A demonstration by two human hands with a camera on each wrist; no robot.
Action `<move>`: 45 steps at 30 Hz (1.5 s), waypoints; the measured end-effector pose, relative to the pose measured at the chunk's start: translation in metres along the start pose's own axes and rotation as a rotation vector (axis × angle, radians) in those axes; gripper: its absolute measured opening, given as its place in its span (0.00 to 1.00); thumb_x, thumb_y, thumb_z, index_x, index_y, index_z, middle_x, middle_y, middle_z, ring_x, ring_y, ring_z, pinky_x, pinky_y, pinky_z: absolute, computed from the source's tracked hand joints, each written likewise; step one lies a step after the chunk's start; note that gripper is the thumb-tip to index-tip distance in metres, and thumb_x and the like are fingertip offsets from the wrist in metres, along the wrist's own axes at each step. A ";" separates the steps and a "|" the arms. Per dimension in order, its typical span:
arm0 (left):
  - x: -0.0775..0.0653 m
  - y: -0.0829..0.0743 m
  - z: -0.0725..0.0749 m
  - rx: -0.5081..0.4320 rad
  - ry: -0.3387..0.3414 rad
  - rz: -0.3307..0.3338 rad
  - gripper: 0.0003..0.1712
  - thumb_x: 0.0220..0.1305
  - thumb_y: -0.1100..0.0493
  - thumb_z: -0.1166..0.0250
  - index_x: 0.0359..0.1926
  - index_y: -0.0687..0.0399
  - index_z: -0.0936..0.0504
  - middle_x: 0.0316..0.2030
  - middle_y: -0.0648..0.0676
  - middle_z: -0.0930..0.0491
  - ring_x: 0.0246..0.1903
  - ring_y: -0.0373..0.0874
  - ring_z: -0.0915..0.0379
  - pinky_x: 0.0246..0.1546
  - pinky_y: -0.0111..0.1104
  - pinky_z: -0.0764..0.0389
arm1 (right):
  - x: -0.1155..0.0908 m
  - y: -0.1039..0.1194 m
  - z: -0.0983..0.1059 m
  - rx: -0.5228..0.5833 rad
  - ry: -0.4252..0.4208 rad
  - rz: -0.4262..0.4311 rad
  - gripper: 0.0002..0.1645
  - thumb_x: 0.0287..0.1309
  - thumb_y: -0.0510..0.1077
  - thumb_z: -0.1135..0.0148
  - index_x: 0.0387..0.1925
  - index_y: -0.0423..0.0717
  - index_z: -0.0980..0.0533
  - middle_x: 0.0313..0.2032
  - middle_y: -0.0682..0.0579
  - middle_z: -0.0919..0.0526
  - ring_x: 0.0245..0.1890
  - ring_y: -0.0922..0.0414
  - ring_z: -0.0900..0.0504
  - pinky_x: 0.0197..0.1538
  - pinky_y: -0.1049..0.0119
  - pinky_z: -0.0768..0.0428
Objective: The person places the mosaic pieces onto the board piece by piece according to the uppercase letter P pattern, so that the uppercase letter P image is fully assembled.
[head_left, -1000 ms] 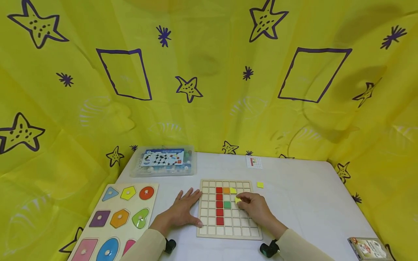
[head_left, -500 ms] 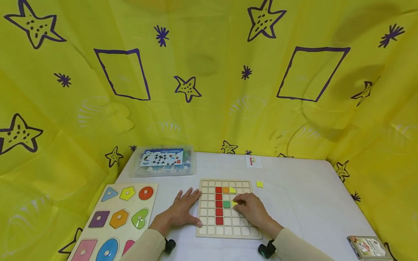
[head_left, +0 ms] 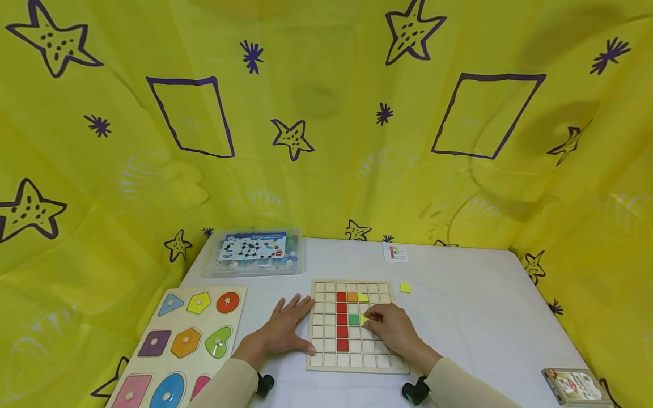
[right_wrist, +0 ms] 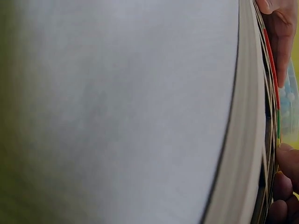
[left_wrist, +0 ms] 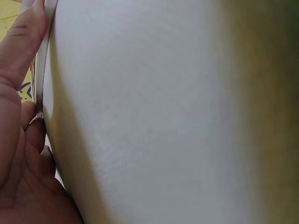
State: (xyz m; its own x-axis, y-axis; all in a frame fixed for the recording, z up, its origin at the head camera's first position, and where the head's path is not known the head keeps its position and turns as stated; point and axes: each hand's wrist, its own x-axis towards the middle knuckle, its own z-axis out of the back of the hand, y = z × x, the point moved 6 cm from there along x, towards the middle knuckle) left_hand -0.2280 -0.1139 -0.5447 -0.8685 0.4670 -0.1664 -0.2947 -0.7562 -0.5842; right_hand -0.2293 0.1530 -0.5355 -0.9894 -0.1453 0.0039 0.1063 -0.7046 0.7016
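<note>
A wooden grid board (head_left: 357, 369) lies on the white table. Down one of its columns runs a line of red tiles (head_left: 342, 319). Right of the top red tile sit an orange tile (head_left: 352, 297) and a yellow tile (head_left: 363, 297); a green tile (head_left: 353, 319) sits beside the line lower down. My right hand (head_left: 395, 327) pinches another yellow tile (head_left: 363, 319) at the cell just right of the green one, its fingers partly covering it. My left hand (head_left: 283, 330) rests with spread fingers along the board's left edge, thumb at the lower corner.
A loose yellow tile (head_left: 405, 288) lies right of the board, with a small pattern card (head_left: 395, 252) behind. A shape puzzle board (head_left: 170, 309) is at left, a clear plastic case (head_left: 254, 269) at back left, and a flat box (head_left: 576, 387) at front right.
My right hand has moved slightly left and down over the board, bringing the pinched yellow tile beside the green tile. The left hand has stayed in place.
</note>
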 end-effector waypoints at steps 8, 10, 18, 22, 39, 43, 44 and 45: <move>0.000 0.001 0.000 -0.010 -0.003 -0.004 0.68 0.46 0.38 0.16 0.82 0.55 0.40 0.82 0.56 0.43 0.84 0.59 0.60 0.83 0.59 0.66 | 0.001 -0.002 -0.001 0.007 -0.005 0.006 0.07 0.59 0.37 0.24 0.39 0.48 0.12 0.29 0.60 0.19 0.33 0.60 0.26 0.37 0.70 0.25; 0.001 0.001 0.000 -0.009 -0.003 -0.002 0.69 0.45 0.38 0.16 0.82 0.55 0.40 0.82 0.56 0.43 0.84 0.58 0.60 0.83 0.59 0.66 | 0.001 -0.002 -0.001 0.005 -0.009 0.009 0.07 0.59 0.37 0.24 0.39 0.48 0.12 0.30 0.60 0.19 0.33 0.61 0.25 0.38 0.69 0.24; 0.001 0.002 -0.001 -0.012 0.000 0.007 0.69 0.45 0.38 0.16 0.83 0.53 0.40 0.83 0.55 0.43 0.85 0.57 0.60 0.83 0.58 0.67 | 0.000 -0.001 -0.001 -0.049 -0.003 0.037 0.08 0.58 0.38 0.23 0.39 0.49 0.12 0.31 0.59 0.20 0.35 0.60 0.27 0.41 0.65 0.25; 0.001 0.001 0.000 -0.016 0.001 -0.002 0.69 0.46 0.38 0.16 0.82 0.55 0.41 0.83 0.56 0.43 0.84 0.59 0.60 0.83 0.59 0.67 | 0.000 0.001 0.000 -0.049 0.002 0.045 0.08 0.58 0.36 0.23 0.39 0.49 0.12 0.32 0.59 0.20 0.36 0.59 0.27 0.40 0.66 0.25; 0.002 0.003 0.000 -0.015 0.005 -0.001 0.69 0.46 0.37 0.16 0.83 0.53 0.41 0.83 0.55 0.43 0.85 0.58 0.61 0.83 0.58 0.67 | -0.001 0.004 0.000 0.066 -0.024 0.031 0.08 0.60 0.35 0.26 0.37 0.50 0.18 0.29 0.60 0.21 0.32 0.61 0.26 0.36 0.71 0.26; 0.002 0.003 -0.001 -0.013 0.006 0.001 0.69 0.46 0.37 0.16 0.83 0.53 0.41 0.83 0.55 0.43 0.85 0.58 0.61 0.83 0.58 0.67 | -0.001 0.004 0.001 0.045 -0.048 0.034 0.10 0.62 0.35 0.29 0.44 0.48 0.16 0.27 0.59 0.24 0.29 0.62 0.28 0.33 0.71 0.29; 0.002 0.003 -0.001 -0.011 0.007 0.003 0.69 0.46 0.37 0.16 0.83 0.53 0.41 0.83 0.55 0.44 0.85 0.58 0.61 0.83 0.58 0.68 | -0.001 0.004 0.001 0.033 -0.045 0.032 0.12 0.64 0.36 0.30 0.47 0.48 0.15 0.27 0.59 0.24 0.28 0.62 0.28 0.33 0.71 0.30; 0.003 0.003 -0.001 -0.010 0.006 0.003 0.68 0.46 0.37 0.16 0.83 0.53 0.41 0.83 0.55 0.44 0.85 0.58 0.61 0.83 0.58 0.67 | -0.001 0.004 0.001 0.019 -0.040 0.029 0.13 0.65 0.36 0.31 0.50 0.48 0.15 0.27 0.59 0.24 0.28 0.62 0.29 0.33 0.70 0.30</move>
State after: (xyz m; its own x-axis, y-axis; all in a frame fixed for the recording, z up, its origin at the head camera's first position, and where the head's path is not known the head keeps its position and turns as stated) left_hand -0.2310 -0.1151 -0.5477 -0.8669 0.4674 -0.1733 -0.2877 -0.7530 -0.5918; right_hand -0.2280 0.1514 -0.5318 -0.9892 -0.1370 0.0526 0.1332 -0.6870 0.7144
